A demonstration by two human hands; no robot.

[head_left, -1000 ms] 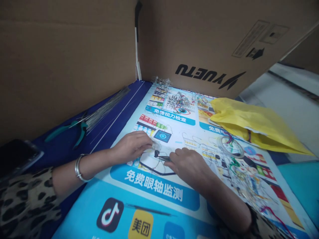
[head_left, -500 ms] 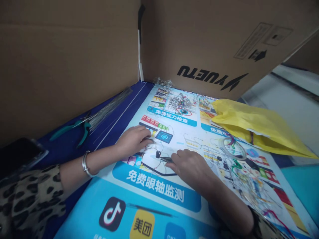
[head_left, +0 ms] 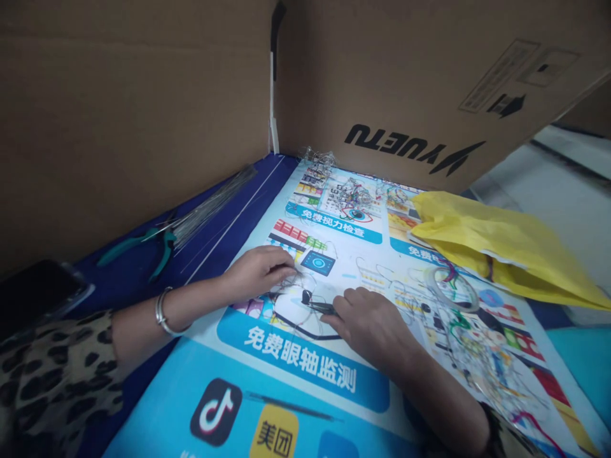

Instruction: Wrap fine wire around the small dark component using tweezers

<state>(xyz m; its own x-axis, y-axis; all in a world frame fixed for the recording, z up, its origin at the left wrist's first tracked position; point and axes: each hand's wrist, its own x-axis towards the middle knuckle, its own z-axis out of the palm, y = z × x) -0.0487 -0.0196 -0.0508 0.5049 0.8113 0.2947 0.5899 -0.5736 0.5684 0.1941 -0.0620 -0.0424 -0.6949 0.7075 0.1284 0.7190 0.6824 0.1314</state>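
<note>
My left hand, with a silver bangle on its wrist, is closed in a pinch at the thumb and fingertips. A thin wire runs from those fingers toward the right. My right hand is wrapped round dark metal tweezers, whose narrow tips point left, close to the wire. Most of the tweezers is hidden inside the fist. Both hands work low over the printed poster. How the tips meet the wire is too fine to make out.
Teal-handled pliers and a bundle of straight wires lie at left, near a phone. Tangled wires, a tape roll and a yellow bag lie beyond and to the right. Cardboard walls stand behind.
The view has shifted slightly. Both hands keep almost the same place and grip, with the tweezers now tilted a little differently by the wire.
</note>
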